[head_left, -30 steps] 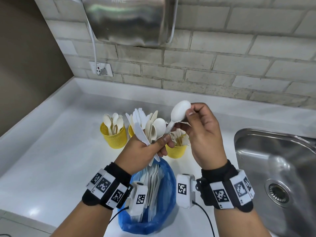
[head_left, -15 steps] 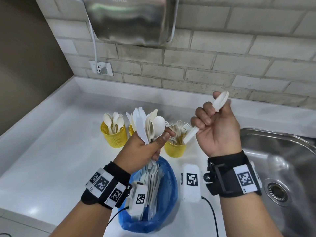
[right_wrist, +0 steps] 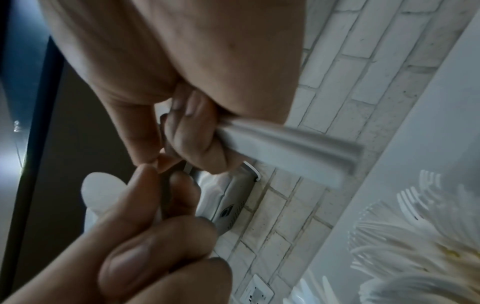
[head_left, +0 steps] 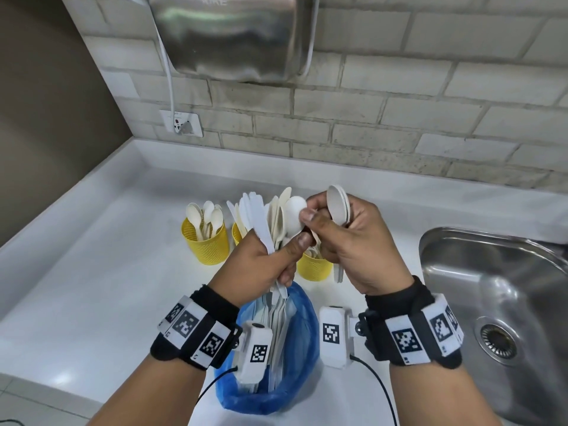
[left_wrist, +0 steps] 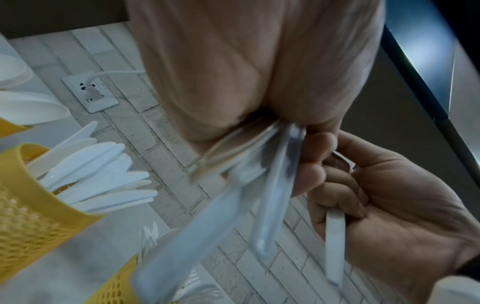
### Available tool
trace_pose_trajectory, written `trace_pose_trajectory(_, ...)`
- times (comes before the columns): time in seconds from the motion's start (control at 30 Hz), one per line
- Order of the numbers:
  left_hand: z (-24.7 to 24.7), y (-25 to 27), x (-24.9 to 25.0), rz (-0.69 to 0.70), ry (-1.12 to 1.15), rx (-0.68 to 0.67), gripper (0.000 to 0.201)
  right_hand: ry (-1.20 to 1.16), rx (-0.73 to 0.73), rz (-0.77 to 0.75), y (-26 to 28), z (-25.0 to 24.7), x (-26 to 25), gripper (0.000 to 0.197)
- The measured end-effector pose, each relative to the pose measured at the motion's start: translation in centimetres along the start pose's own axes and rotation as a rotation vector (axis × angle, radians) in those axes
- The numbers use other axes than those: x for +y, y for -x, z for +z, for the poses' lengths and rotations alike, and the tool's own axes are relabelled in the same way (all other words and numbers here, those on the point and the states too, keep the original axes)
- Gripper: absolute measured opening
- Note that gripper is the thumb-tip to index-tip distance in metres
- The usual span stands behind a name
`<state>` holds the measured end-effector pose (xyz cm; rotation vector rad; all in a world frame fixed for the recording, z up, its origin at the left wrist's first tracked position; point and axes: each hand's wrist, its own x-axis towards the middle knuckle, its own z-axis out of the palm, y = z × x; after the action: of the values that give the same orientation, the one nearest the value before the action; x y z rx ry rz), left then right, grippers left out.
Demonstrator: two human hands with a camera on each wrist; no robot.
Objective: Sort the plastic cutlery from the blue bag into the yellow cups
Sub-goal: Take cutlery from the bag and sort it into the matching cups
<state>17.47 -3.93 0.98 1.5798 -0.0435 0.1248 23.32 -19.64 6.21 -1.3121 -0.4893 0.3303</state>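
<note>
Cutlery [head_left: 270, 222] fans from your left hand [head_left: 261, 265] at frame centre; your right hand [head_left: 353, 250], back from the right, grips 2 spoons [head_left: 338, 204], pinching another from the bunch.

The cutlery bunch [head_left: 264, 219] in my left hand [head_left: 261, 265] is smooth matt plastic, some pieces white and some cream, like the spoons [head_left: 338, 204] in my right hand [head_left: 359, 250]; the three cups [head_left: 206, 244] are yellow plastic with a perforated mesh wall. The bag [head_left: 295, 379] is thin, glossy blue plastic film that crinkles, and it lies on my bench [head_left: 92, 287], a smooth white surface with a soft sheen. The sink [head_left: 491, 287] and the dryer [head_left: 233, 35] on the wall are brushed, shiny metal, the wall [head_left: 430, 103] is rough matt pale brick, and my wristbands [head_left: 215, 305] are black cloth.
</note>
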Motion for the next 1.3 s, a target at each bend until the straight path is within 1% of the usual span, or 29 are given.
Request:
trace_pose_trajectory(0.07, 0.1, 0.3, -0.2, -0.018, 0.0, 0.0, 0.066, -0.041, 0.042, 0.009, 0.1, -0.1, 0.4, 0.003)
trace_pose_trajectory(0.1, 0.3, 0.4, -0.2, -0.027, 0.008, 0.001, 0.062, -0.053, 0.065, 0.01, 0.2, -0.2, 0.6, 0.003)
trace_pose_trajectory(0.17, 0.4, 0.4, -0.1, -0.04, 0.051, 0.005, 0.045, -0.091, 0.105, 0.015, 0.1, -0.4, 0.8, 0.002)
trace_pose_trajectory(0.23, 0.5, 0.2, 0.2, -0.053, 0.083, 0.015, 0.036, -0.168, 0.125, 0.028, -0.2, -0.5, 1.0, 0.007)
trace_pose_trajectory(0.3, 0.2, 0.1, 0.3, -0.05, 0.073, 0.021, 0.038, -0.272, 0.132, 0.04, -0.6, -0.7, 1.1, 0.009)
trace_pose_trajectory(0.37, 0.1, 0.2, 0.3, -0.056, 0.044, 0.029, 0.045, -0.353, 0.141, 0.063, -0.6, -0.8, 1.4, 0.012)
trace_pose_trajectory(0.5, 0.4, 0.3, 0.5, -0.09, 0.063, 0.05, 0.044, -0.448, 0.173, 0.125, -0.5, -0.7, 1.7, 0.016)
trace_pose_trajectory(0.57, 0.5, 0.3, 0.5, -0.076, 0.029, 0.043, 0.048, -0.44, 0.19, 0.162, -0.4, -0.1, 1.8, 0.016)
trace_pose_trajectory(0.67, 0.8, -0.1, 0.9, -0.056, -0.042, 0.039, 0.048, -0.309, 0.2, 0.156, -0.7, 1.0, 2.1, 0.012)
trace_pose_trajectory(0.73, 1.1, -0.5, 1.5, -0.024, -0.09, 0.044, 0.037, -0.265, 0.237, 0.125, -1.3, 1.5, 2.1, 0.011)
trace_pose_trajectory(0.83, 1.0, -0.6, 1.9, 0.037, -0.138, 0.046, 0.022, -0.302, 0.295, 0.122, -1.8, 1.9, 1.7, 0.01)
trace_pose_trajectory(0.93, 0.9, -0.6, 1.5, 0.087, -0.237, 0.05, 0.014, -0.359, 0.35, 0.117, -1.6, 1.9, 1.6, 0.02)
trace_pose_trajectory(0.97, 1.0, -0.6, 1.4, 0.091, -0.26, 0.049, 0.013, -0.365, 0.372, 0.116, -1.5, 1.9, 1.5, 0.023)
trace_pose_trajectory(1.0, 1.1, -0.6, 1.4, 0.093, -0.288, 0.049, 0.017, -0.363, 0.392, 0.114, -1.5, 1.8, 1.5, 0.024)
trace_pose_trajectory(1.03, 1.3, -0.6, 1.5, 0.09, -0.313, 0.047, 0.022, -0.354, 0.412, 0.115, -1.5, 1.8, 1.6, 0.022)
trace_pose_trajectory(1.1, 1.4, -0.6, 1.3, 0.085, -0.337, 0.037, 0.028, -0.327, 0.457, 0.119, -1.8, 1.7, 1.9, 0.013)
trace_pose_trajectory(1.13, 1.4, -0.6, 1.3, 0.088, -0.346, 0.034, 0.029, -0.316, 0.477, 0.124, -1.9, 1.8, 2.1, 0.011)
trace_pose_trajectory(1.2, 1.6, -0.5, 1.4, 0.1, -0.353, 0.038, 0.028, -0.309, 0.502, 0.138, -2.0, 1.8, 2.5, 0.016)
trace_pose_trajectory(1.27, 1.7, -0.5, 1.3, 0.123, -0.35, 0.04, 0.028, -0.349, 0.52, 0.145, -1.9, 1.9, 2.5, 0.02)
trace_pose_trajectory(1.3, 1.7, -0.4, 1.3, 0.129, -0.357, 0.042, 0.023, -0.388, 0.529, 0.137, -1.9, 1.9, 2.3, 0.022)
